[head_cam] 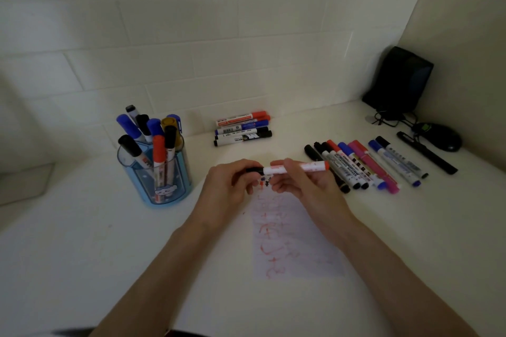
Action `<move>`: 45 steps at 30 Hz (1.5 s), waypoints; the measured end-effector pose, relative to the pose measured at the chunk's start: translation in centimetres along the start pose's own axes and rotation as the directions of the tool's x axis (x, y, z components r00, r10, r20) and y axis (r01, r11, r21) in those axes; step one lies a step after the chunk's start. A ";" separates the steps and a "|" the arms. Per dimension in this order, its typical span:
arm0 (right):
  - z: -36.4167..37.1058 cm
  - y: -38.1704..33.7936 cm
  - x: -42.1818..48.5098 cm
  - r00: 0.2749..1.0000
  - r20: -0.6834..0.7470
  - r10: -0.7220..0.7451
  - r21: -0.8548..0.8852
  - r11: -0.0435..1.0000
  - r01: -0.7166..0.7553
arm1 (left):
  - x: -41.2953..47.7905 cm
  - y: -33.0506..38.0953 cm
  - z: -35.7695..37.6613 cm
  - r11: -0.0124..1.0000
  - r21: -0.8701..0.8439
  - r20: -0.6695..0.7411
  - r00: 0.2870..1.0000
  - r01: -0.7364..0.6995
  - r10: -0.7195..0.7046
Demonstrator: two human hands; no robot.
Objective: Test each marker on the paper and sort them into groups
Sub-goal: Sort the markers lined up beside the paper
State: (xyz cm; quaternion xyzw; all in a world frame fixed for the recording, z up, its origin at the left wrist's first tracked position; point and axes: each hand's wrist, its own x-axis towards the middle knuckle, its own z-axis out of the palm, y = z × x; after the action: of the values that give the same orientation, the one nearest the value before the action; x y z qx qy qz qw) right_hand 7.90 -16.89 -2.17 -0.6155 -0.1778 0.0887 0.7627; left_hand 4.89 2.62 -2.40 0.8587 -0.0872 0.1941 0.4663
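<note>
Both hands, left [227,186] and right [298,183], are closed on a marker [290,168] held level above the paper [290,241] on the table [82,254].

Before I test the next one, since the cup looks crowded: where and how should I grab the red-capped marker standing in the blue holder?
Pinch the red cap of the red-capped marker from above, then lift straight up. It stands nearly upright at the near side of the blue translucent holder, with black-capped markers close on both sides, so only the cap end is free for fingers; the barrel sits behind the holder's wall.
</note>
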 end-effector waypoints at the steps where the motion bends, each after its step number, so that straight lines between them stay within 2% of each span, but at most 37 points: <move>1: 0.0 0.0 0.0 1.000 -0.009 -0.006 0.005 1.000 0.007 | -0.1 0.1 0.2 1.000 -0.004 -0.013 1.000 -0.002 0.001; 5: 0.0 0.1 0.0 0.999 0.001 -0.050 -0.034 0.998 0.050 | -0.4 0.4 0.7 1.000 -0.016 -0.077 0.997 -0.014 0.012; 10: -0.1 0.0 -0.1 0.999 0.015 -0.050 -0.063 0.997 0.051 | -0.6 0.5 0.8 1.000 -0.019 -0.083 0.996 -0.014 0.012; 13: -0.5 -0.6 0.2 0.999 0.006 -0.047 -0.102 0.994 0.047 | -0.4 0.4 0.8 0.998 -0.059 -0.017 1.000 -0.002 0.001; 15: -1.1 -1.3 0.6 0.999 -0.035 0.013 -0.109 0.994 -0.017 | 0.4 0.5 1.1 0.996 -0.083 0.046 0.999 0.011 -0.007; 19: -2.4 -2.1 0.7 0.991 -0.068 0.112 -0.058 0.992 -0.116 | 1.2 0.6 1.2 0.990 -0.137 0.038 0.999 0.043 -0.039; 26: -3.4 -1.9 0.7 0.995 -0.015 0.096 -0.231 0.968 -0.097 | 0.8 0.5 0.2 0.994 -0.093 0.078 0.996 0.058 -0.051; 30: -4.5 -2.0 0.7 0.999 0.034 0.014 -0.497 0.868 0.005 | 0.5 0.8 0.3 0.997 -0.049 0.115 0.992 0.055 -0.049; 33: -4.7 -1.6 0.7 0.996 0.076 -0.045 -0.712 0.697 0.086 | 0.4 0.7 0.3 0.998 -0.016 0.132 0.990 0.053 -0.050; 35: -4.3 -1.4 0.7 0.992 0.099 -0.082 -0.742 0.658 0.128 | 0.4 0.7 0.2 0.991 -0.088 0.108 0.990 0.100 -0.090; 37: -3.8 -1.4 0.7 0.987 0.128 -0.093 -0.707 0.689 0.157 | 0.8 1.1 0.4 0.927 -0.305 0.082 0.975 0.221 -0.206; 40: -2.9 -0.9 0.6 0.970 0.210 -0.125 -0.724 0.647 0.240 | 2.3 1.3 0.6 0.641 -0.662 0.153 0.907 0.388 -0.392; 42: -1.9 -0.5 0.5 0.949 0.266 -0.167 -0.762 0.567 0.313 | 2.5 1.4 0.5 0.465 -0.769 0.248 0.876 0.438 -0.414; 43: -1.5 -0.3 0.4 0.935 0.300 -0.190 -0.771 0.529 0.355 | 2.3 1.3 0.5 0.410 -0.795 0.290 0.873 0.448 -0.393; 45: -0.8 0.0 0.2 0.903 0.356 -0.239 -0.763 0.483 0.429 | 2.0 1.1 0.7 0.382 -0.800 0.339 0.873 0.463 -0.351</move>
State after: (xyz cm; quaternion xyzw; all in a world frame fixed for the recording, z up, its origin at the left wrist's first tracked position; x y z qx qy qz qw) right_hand 8.41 -17.48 -2.30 -0.8407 -0.3911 -0.0942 0.3626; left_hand 6.51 1.50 -1.10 0.5118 0.0152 -0.0455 0.8578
